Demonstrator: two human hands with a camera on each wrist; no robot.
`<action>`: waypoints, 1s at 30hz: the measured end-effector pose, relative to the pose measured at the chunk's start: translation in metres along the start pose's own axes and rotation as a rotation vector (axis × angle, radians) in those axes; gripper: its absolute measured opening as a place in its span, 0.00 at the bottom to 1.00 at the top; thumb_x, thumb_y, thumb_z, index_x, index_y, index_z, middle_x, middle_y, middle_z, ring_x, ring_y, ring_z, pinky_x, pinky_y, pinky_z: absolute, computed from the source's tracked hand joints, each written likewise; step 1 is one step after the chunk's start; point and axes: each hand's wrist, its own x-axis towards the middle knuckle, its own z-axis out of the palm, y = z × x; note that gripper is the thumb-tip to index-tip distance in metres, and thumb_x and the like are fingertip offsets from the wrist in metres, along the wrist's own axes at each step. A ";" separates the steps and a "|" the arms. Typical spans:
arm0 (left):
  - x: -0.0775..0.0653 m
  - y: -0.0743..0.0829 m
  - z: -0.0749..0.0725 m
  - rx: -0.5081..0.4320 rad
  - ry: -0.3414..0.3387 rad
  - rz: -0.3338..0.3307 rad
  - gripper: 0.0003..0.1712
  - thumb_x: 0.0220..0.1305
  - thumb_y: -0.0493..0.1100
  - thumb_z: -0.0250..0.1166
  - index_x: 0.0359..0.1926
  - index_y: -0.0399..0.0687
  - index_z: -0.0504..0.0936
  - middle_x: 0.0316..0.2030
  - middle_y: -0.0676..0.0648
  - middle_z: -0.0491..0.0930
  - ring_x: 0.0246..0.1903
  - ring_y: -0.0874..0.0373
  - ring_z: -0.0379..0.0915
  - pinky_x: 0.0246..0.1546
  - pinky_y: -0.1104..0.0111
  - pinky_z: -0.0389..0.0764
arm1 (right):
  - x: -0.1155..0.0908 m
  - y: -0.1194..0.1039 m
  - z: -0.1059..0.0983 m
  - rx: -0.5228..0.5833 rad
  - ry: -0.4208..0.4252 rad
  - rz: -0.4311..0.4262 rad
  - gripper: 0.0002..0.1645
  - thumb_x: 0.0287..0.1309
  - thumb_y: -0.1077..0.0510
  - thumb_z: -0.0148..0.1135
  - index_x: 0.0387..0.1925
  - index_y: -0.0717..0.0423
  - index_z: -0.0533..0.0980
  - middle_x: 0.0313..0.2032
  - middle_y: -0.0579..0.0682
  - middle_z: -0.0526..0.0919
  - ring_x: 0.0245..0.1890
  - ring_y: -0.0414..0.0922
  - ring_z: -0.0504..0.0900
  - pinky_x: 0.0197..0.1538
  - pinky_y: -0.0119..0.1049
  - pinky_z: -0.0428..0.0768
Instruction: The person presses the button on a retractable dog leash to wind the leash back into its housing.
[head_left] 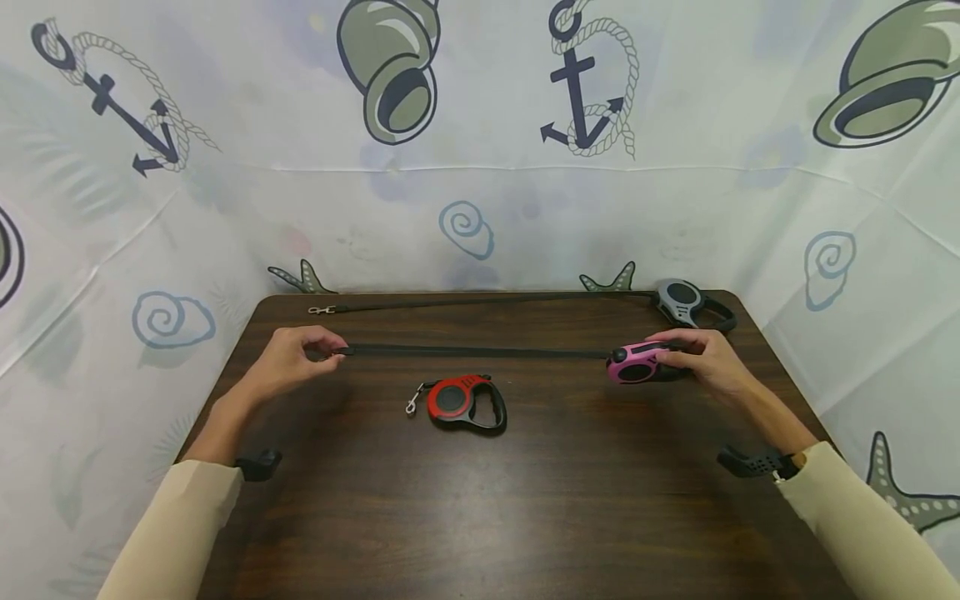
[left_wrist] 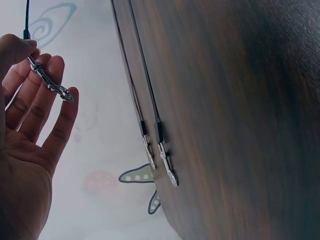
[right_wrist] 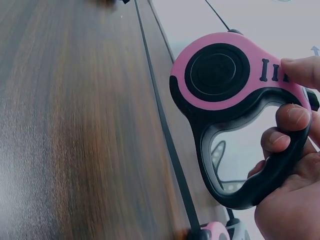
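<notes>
My right hand point(head_left: 708, 358) grips the black handle of a pink retractable dog leash point(right_wrist: 217, 70), thumb against its upper side. Its dark cord stretches leftwards to my left hand point(head_left: 288, 358). There the thumb and fingers pinch the cord's end beside a metal snap clip point(left_wrist: 50, 82); the other fingers are loosely spread. Part of a second pink leash case point(right_wrist: 216, 231) shows on the table in the right wrist view. In the head view it is not distinguishable behind the held one. A red retractable leash point(head_left: 452, 398) lies between the hands, its clip beside it.
Along the table's back edge a grey retractable leash point(head_left: 681, 302) lies with its cord drawn out to a metal clip point(head_left: 322, 310) at the left. Two clips lie side by side in the left wrist view. A patterned cloth point(head_left: 517, 225) hangs round the dark wooden table point(head_left: 487, 517).
</notes>
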 end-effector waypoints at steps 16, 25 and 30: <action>0.004 0.006 0.007 -0.025 -0.010 0.016 0.11 0.59 0.30 0.76 0.42 0.43 0.90 0.35 0.50 0.89 0.33 0.65 0.81 0.37 0.61 0.87 | 0.003 -0.001 0.012 0.031 -0.031 -0.046 0.16 0.72 0.70 0.61 0.59 0.71 0.80 0.52 0.45 0.88 0.45 0.41 0.86 0.50 0.35 0.87; 0.005 0.013 0.009 -0.027 -0.018 0.015 0.11 0.59 0.30 0.76 0.43 0.44 0.90 0.36 0.50 0.89 0.34 0.60 0.82 0.36 0.58 0.85 | 0.004 -0.003 0.019 -0.018 -0.022 -0.045 0.18 0.73 0.68 0.62 0.60 0.71 0.79 0.53 0.43 0.87 0.48 0.41 0.85 0.52 0.32 0.85; 0.007 0.017 0.013 -0.044 -0.018 0.007 0.11 0.60 0.31 0.76 0.43 0.44 0.90 0.36 0.50 0.89 0.34 0.57 0.83 0.39 0.60 0.86 | 0.005 -0.003 0.022 -0.031 -0.017 -0.034 0.18 0.73 0.66 0.62 0.61 0.70 0.79 0.53 0.42 0.87 0.48 0.42 0.84 0.52 0.33 0.85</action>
